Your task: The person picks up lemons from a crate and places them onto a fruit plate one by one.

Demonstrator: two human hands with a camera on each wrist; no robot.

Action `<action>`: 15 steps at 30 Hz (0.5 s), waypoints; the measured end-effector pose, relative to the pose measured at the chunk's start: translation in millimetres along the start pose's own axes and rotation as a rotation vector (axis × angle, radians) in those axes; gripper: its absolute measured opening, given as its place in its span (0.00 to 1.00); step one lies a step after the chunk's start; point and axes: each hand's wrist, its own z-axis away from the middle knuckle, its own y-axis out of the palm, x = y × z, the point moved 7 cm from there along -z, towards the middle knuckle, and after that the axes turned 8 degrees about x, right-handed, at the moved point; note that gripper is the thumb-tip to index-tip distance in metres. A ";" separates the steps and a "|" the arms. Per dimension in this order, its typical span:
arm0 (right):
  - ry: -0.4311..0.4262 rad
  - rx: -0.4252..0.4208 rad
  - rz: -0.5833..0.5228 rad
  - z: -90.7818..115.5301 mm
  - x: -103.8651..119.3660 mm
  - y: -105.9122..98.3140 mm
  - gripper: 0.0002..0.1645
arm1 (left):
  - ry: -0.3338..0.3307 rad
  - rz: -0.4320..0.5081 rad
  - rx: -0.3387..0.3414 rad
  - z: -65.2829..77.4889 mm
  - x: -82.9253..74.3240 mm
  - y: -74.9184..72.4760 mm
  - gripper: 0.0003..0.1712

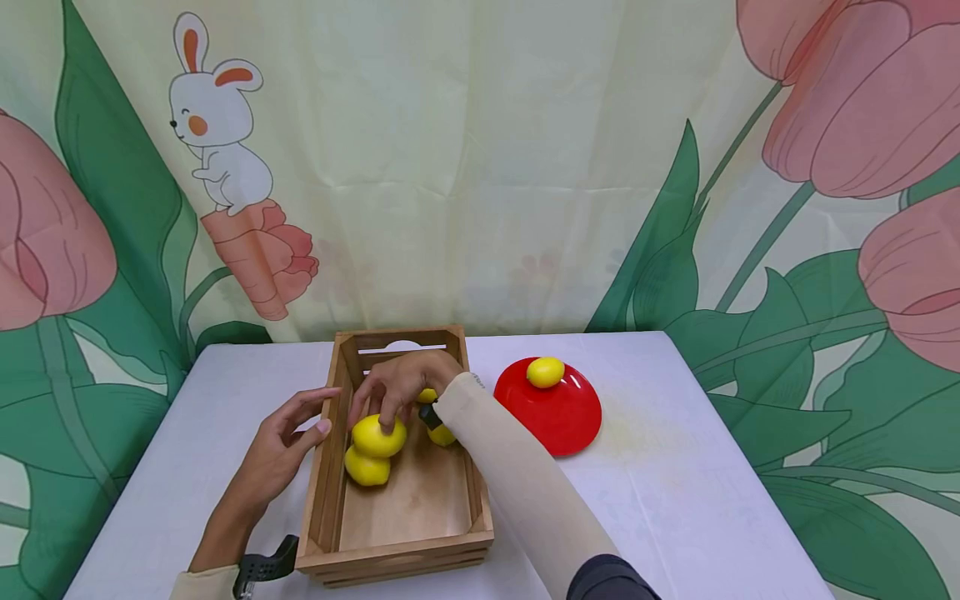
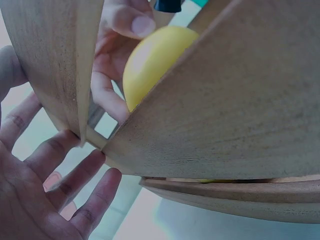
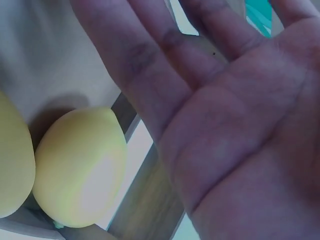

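Note:
My right hand [image 1: 408, 379] reaches into a wooden crate [image 1: 397, 550]. It holds a yellow lemon [image 1: 378, 436] between thumb and fingers; the left wrist view shows this grip on the lemon [image 2: 155, 62] past the slats. Another lemon [image 1: 367, 469] lies just below the held one, against the crate's left side. Two more lemons, partly covered by my right wrist, lie by the right wall; the right wrist view has a pair of lemons [image 3: 80, 167] beside the palm. With fingers extended, my left hand [image 1: 281, 446] touches the crate's left wall.
Right of the crate, a red plate [image 1: 558, 421] carries one lemon [image 1: 545, 372] near its far rim. Both stand on a table with a white cloth [image 1: 660, 500]. A printed curtain [image 1: 480, 167] hangs behind the table.

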 end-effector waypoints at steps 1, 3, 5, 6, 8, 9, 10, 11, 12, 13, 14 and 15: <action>-0.005 0.009 -0.015 -0.3 0.3 0.9 0.31 | -0.002 0.000 0.001 0.1 0.0 -0.1 0.25; -0.016 0.028 -0.034 -0.6 1.3 2.6 0.30 | -0.006 -0.001 0.000 0.3 0.5 -0.3 0.25; -0.036 0.046 -0.041 -1.1 3.2 4.3 0.30 | -0.011 0.000 0.000 0.3 1.2 -0.5 0.25; -0.049 0.057 -0.041 -1.4 4.5 5.4 0.29 | -0.012 0.003 0.000 0.4 1.6 -0.5 0.25; -0.072 0.084 -0.044 -2.1 7.1 7.7 0.29 | -0.015 0.002 -0.001 0.3 2.0 -0.5 0.25; -0.084 0.101 -0.050 -2.5 8.3 9.1 0.29 | -0.015 0.002 0.000 0.2 2.2 -0.4 0.25; -0.094 0.119 -0.057 -2.9 9.4 10.6 0.29 | -0.015 0.001 -0.001 0.1 2.2 -0.3 0.24; -0.100 0.138 -0.067 -3.1 10.4 12.1 0.30 | -0.014 0.000 -0.001 0.1 2.1 -0.3 0.24; -0.106 0.160 -0.075 -3.1 11.7 13.9 0.30 | -0.014 -0.002 0.000 -0.2 2.0 -0.3 0.24; -0.109 0.181 -0.085 -3.2 12.5 15.7 0.30 | -0.014 -0.005 -0.001 -0.4 1.8 -0.3 0.24; -0.118 0.204 -0.097 -3.2 13.5 17.5 0.31 | -0.014 -0.004 -0.002 -0.7 1.7 -0.3 0.24; -0.126 0.223 -0.107 -3.1 14.5 19.3 0.31 | -0.014 -0.006 -0.003 -0.8 1.7 -0.3 0.24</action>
